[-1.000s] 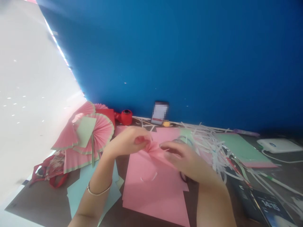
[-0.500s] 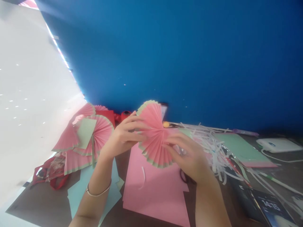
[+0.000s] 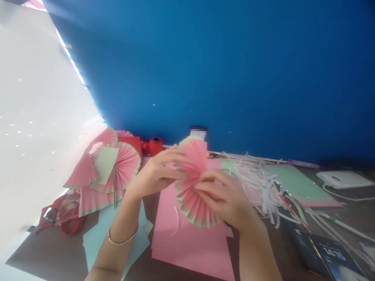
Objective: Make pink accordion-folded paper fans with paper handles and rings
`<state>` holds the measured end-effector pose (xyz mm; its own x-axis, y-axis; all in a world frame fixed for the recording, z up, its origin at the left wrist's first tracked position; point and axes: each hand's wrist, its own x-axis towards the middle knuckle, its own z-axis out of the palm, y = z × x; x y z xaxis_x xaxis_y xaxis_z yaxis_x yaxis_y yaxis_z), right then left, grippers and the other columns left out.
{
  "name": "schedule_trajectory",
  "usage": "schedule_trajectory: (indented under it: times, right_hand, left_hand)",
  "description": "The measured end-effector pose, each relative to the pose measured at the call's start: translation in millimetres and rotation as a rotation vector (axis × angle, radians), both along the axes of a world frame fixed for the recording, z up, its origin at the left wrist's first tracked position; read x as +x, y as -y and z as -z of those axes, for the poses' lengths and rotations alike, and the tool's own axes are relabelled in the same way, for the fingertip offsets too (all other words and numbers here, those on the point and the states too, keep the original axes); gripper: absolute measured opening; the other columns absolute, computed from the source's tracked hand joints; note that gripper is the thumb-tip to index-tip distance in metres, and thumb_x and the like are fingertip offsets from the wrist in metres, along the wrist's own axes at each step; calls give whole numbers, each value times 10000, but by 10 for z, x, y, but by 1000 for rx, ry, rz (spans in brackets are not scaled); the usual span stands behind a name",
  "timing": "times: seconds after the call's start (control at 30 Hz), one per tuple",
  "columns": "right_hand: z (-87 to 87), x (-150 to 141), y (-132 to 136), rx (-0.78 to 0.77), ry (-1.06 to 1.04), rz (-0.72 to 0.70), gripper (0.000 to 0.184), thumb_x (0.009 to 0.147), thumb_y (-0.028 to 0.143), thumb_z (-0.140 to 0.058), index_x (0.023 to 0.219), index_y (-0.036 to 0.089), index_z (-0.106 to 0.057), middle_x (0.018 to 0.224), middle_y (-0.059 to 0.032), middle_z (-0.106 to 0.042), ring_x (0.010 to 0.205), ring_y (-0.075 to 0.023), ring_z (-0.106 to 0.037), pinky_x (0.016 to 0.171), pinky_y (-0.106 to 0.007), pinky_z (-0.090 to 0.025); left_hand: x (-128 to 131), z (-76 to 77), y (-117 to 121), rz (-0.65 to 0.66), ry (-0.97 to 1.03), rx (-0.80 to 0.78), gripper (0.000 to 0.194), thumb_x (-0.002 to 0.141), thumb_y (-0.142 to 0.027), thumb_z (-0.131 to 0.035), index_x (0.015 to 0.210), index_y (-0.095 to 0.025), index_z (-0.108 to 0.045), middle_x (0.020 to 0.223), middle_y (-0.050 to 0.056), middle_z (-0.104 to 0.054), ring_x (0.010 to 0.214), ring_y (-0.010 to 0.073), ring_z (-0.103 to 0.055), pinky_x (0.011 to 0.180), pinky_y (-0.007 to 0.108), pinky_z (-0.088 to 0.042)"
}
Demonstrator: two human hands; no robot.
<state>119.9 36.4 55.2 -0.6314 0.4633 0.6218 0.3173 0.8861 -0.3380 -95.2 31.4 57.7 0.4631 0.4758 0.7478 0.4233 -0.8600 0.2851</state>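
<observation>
Left hand [image 3: 159, 171], fingers loosely parted, reaches over the left edge of a pleated pink paper fan [image 3: 195, 158] with pale-green trim; whether it grips I cannot tell. Half open, the fan stands above the far part of the pink sheets [image 3: 190, 249]. At its right, the right hand [image 3: 227, 197] pinches the gathered middle between thumb and fingers. Compared with half a second ago, fan and right fingertips sit lower and nearer.
</observation>
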Motion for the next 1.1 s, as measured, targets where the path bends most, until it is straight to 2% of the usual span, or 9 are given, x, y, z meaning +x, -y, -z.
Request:
schedule_trajectory:
  times: [0.4,0.57,0.83,1.1]
  right_hand:
    - [1,-35,3,-30,67,38,113,818,148,-542,824,197,-643,851,-41,-615,779,-143,-572,664,-267,-471]
    - [12,-82,-3,-15,107,50,140,832,153,-522,803,186,-655,826,-43,-618,765,-149,-565,651,-281,-468]
    - [24,-117,5,-15,143,32,138,850,155,-493,863,169,-630,861,-42,-637,788,-141,-571,702,-276,-480]
    - [29,-49,-43,25,175,73,137,836,147,-514,805,174,-645,826,-44,-628,758,-150,-556,646,-287,-448]
  left_hand:
    - [20,11,-27,13,37,-83,260,787,-23,-489,805,-208,-671,1026,53,-638,1081,192,-545,944,409,-438]
    - [34,14,-33,-23,19,-83,267,793,-24,-481,803,-210,-673,988,45,-640,1030,170,-566,972,409,-410]
    - [22,36,-72,6,37,-145,293,800,-22,-453,778,-206,-679,993,57,-633,979,162,-572,868,366,-478]
    - [-18,52,-62,3,43,-184,326,772,-3,-451,774,-222,-693,1008,51,-642,964,157,-580,859,349,-481]
